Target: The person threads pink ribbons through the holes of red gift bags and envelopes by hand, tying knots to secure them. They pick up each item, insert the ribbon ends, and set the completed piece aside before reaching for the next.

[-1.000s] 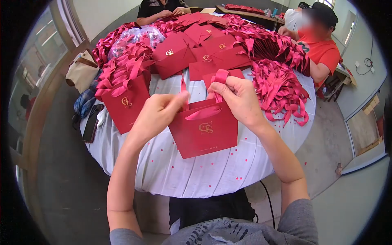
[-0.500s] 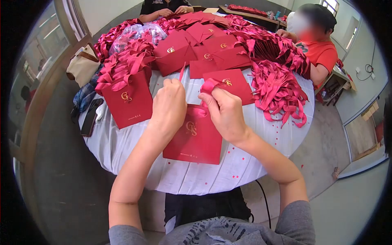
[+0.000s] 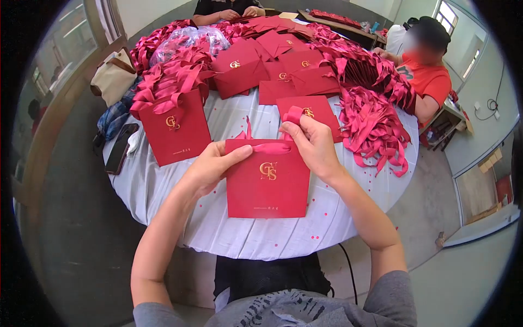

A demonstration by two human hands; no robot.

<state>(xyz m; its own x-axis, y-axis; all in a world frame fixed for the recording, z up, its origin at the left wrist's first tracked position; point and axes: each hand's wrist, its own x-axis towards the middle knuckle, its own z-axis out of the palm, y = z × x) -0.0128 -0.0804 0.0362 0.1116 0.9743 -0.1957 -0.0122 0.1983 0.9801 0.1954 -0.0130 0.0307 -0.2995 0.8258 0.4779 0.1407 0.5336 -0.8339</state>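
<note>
In front of me a red paper gift bag [image 3: 267, 193] with gold lettering stands at the near side of the table. My left hand [image 3: 212, 166] grips its upper left edge, the thumb on the front over a pink ribbon [image 3: 273, 148] that runs across the top. Behind that edge a ribbon end [image 3: 248, 128] sticks up. Closed in a pinch at the upper right corner, my right hand [image 3: 315, 144] holds a looped piece of pink ribbon [image 3: 294, 113]. Its fingertips partly hide how this loop joins the bag.
Another ribboned red bag [image 3: 177, 131] sits to the left, beside a dark phone [image 3: 121, 150]. More flat red bags [image 3: 237, 68] are piled ahead. Loose ribbons [image 3: 376, 131] heap at the right. Two people [image 3: 427, 76] sit around the white-covered table [image 3: 261, 240].
My left hand has let go of the upright ribbon and moved down onto the bag's left edge. The bag now faces me more squarely. My right hand keeps its ribbon loop.
</note>
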